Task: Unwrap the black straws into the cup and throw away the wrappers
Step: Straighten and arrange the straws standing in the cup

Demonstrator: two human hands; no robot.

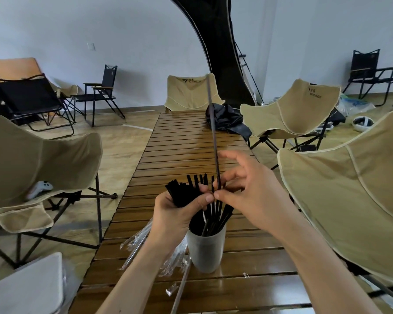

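One straw [214, 137] upright (R hand [243, 191])

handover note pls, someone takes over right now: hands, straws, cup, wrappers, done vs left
Left hand: grips a bundle of black straws above the cup.
Right hand: pinches one long straw, which points up and away; its grip sits next to the left thumb.
Done: several bare straws stand in the cup.
Wrappers: clear ones lie on the table left of the cup, small scraps nearer the front edge.
Left: finish the bundle, drop the straws in the cup, bin the wrappers.
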